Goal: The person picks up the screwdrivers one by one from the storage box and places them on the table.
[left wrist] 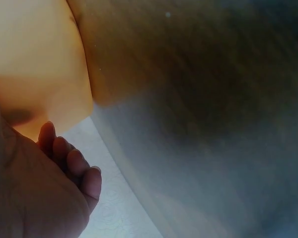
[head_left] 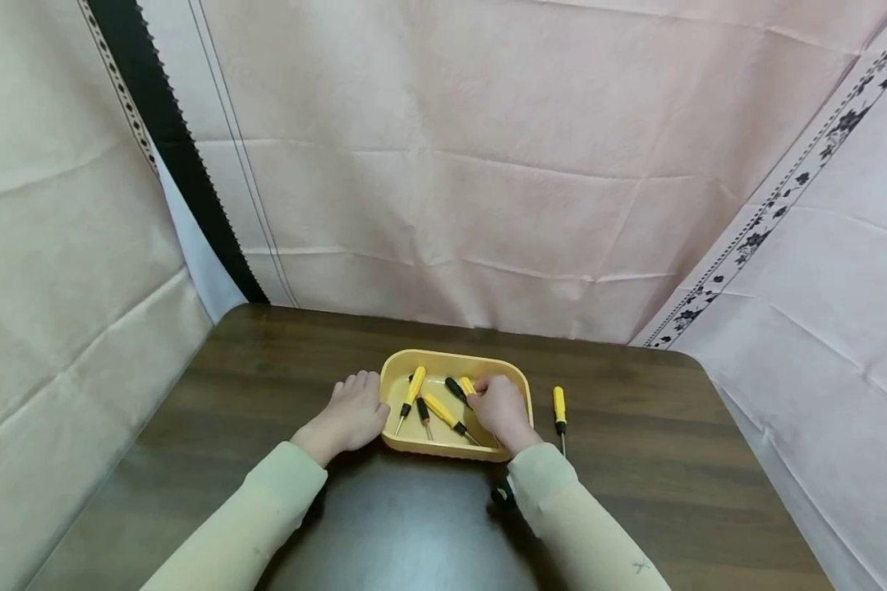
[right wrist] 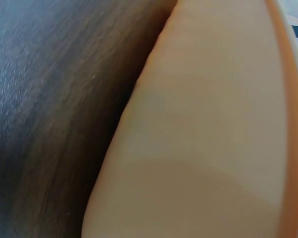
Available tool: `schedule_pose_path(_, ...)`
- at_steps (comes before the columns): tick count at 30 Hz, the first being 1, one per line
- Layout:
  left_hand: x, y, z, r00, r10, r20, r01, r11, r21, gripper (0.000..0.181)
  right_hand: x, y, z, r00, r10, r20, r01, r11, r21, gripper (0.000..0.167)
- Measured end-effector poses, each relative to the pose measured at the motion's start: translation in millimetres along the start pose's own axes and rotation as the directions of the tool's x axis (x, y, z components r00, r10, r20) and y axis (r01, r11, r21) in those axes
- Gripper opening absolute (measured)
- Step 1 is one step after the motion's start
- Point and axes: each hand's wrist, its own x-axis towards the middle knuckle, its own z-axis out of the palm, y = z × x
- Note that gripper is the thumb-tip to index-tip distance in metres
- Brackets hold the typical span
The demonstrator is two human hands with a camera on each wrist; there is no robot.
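A yellow rectangular tray stands on the table with several screwdrivers in it. Against its left end rests my left hand, fingers extended and loosely bent; the left wrist view shows this hand beside the tray wall. My right hand reaches inside on the right and pinches a yellow-handled screwdriver, mostly hidden by the hand. Near its fingertips lies a black-handled screwdriver. Other yellow-handled screwdrivers lie left and centre, with a dark-handled one between. Only the tray wall and table appear in the right wrist view.
One yellow-and-black screwdriver lies on the dark wooden table, right of the tray. A small black object shows by the right sleeve. Pale cloth hangs behind the table and at both sides.
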Motion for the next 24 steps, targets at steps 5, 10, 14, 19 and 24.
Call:
schedule_pose_path(5, -1.2, -0.1, 0.1, 1.0, 0.008, -0.008, -0.008, 1.0, 0.0, 0.029, -0.4, -0.3, -2.9, 1.0, 0.003, 0.027, -0.007, 0.992, 0.126, 0.011)
schedule_pose_path(10, -2.4, 0.7, 1.0, 1.0, 0.0, -0.002, 0.0, 1.0, -0.015, 0.031, 0.7, 0.5, -3.5, 0.997, 0.049, 0.068, -0.064, 0.966, 0.252, 0.018)
schedule_pose_path(14, -4.3, -0.4, 3.9, 1.0, -0.004, 0.011, 0.005, 1.0, -0.027, 0.032, 0.3, 1.7, -4.6, 0.994, 0.063, 0.095, -0.09, 0.943, 0.321, 0.021)
schedule_pose_path(19, -3.4, -1.6, 4.9, 1.0, -0.004, 0.005, 0.004, 1.0, -0.025, 0.03, 1.4, 4.1, -4.5, 0.994, 0.048, 0.095, -0.079, 0.929, 0.36, 0.02)
schedule_pose_path(24, -2.7, 0.8, 2.8, 1.0, 0.002, -0.008, -0.002, 0.999, -0.039, 0.032, 2.5, 6.7, -6.7, 0.993, 0.053, 0.105, -0.093, 0.898, 0.43, 0.021)
